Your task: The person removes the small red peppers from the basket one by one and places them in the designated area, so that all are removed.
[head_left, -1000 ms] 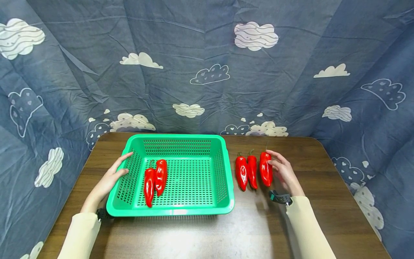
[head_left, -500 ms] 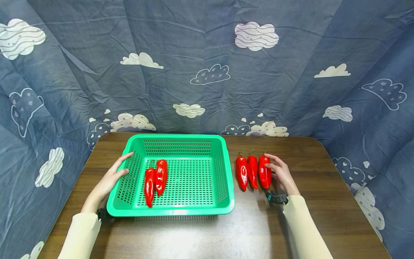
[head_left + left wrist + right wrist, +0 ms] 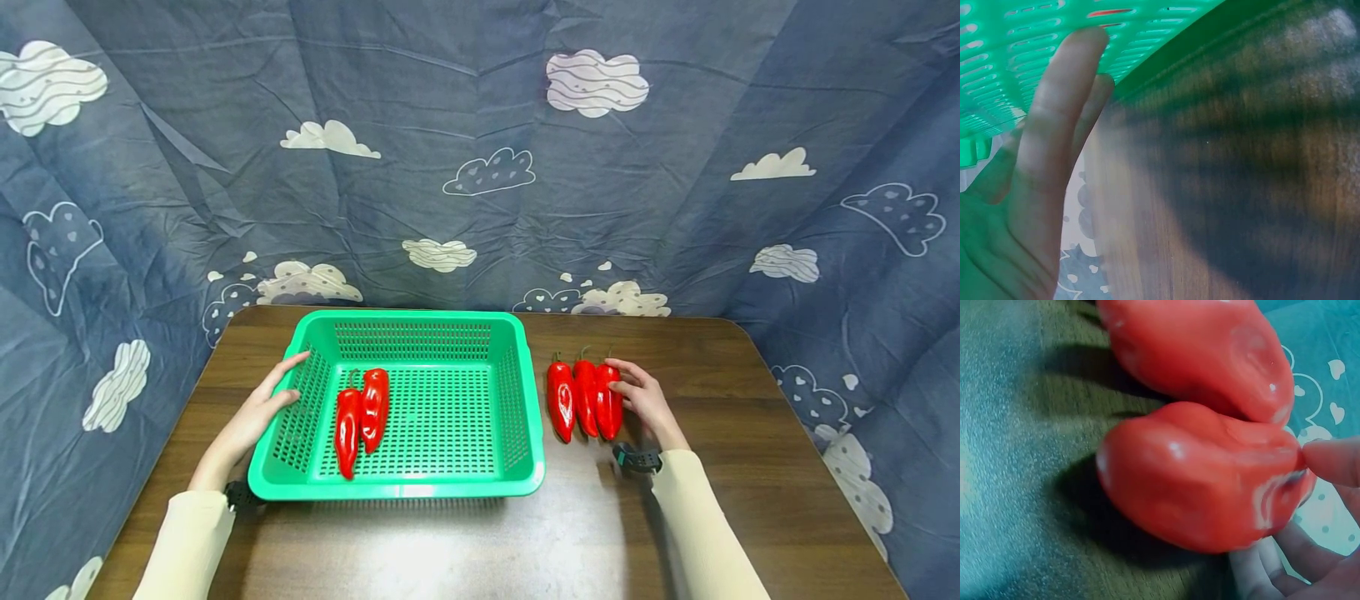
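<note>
Rightmost red pepper (image 3: 607, 407), long axis fore-and-aft, tip (image 3: 609, 433) nearward, in the pinch of right-hand fingers (image 3: 627, 367)

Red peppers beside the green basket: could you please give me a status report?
Right hand pinching the rightmost pepper. Left hand at the green basket's left rim. Two other peppers close beside the pinched one, basket wall beyond them.

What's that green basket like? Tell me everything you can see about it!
The green basket looks like plastic. It's rectangular and open on top, with a smooth rim and rows of little slots through its walls and floor. It sits upright on the brown table. Two red peppers lie inside, nearer its left end, and the person's left hand touches its left side.
</note>
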Demonstrator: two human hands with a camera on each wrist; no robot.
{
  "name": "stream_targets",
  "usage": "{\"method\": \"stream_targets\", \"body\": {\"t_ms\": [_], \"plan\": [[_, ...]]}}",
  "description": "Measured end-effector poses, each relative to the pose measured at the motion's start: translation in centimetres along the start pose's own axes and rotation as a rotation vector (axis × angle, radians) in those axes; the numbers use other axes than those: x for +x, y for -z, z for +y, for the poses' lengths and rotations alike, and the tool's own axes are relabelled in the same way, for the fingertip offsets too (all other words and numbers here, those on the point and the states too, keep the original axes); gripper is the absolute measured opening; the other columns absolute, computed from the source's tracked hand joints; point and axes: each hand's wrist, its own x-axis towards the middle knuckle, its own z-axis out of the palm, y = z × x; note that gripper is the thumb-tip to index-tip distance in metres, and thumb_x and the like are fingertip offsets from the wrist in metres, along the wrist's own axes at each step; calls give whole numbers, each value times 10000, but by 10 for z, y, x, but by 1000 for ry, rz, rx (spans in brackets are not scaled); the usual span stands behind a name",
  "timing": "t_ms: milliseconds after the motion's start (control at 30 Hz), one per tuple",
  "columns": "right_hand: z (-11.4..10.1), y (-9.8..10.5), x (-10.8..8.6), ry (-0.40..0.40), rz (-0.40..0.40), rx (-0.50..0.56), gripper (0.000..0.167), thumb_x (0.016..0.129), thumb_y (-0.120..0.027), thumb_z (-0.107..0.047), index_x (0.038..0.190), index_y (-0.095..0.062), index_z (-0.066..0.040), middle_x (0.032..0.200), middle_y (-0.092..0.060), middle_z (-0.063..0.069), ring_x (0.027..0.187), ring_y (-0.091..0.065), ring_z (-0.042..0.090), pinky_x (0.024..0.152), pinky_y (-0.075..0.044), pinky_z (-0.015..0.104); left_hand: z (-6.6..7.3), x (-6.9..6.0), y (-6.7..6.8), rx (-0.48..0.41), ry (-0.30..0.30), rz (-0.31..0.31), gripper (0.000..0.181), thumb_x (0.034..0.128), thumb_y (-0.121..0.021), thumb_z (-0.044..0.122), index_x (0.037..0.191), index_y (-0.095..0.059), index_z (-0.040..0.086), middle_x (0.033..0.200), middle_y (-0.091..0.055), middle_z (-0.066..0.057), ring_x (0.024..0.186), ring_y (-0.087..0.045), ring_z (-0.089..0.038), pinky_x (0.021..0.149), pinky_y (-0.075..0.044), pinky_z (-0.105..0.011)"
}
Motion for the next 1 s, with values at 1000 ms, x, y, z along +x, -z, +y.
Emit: {"method": "stream_targets", "body": {"t_ms": [1000], "plan": [[-23, 10, -14, 96, 113, 70, 423, 976, -467, -36, 1379, -409, 78, 1069, -604, -56, 926, -599, 88, 804, -502, 268, -1, 0, -1, -27, 16, -11, 587, 990, -420, 87, 1530, -211, 183, 1582, -14, -111, 1379, -45, -379, 1011, -153, -641]]}}
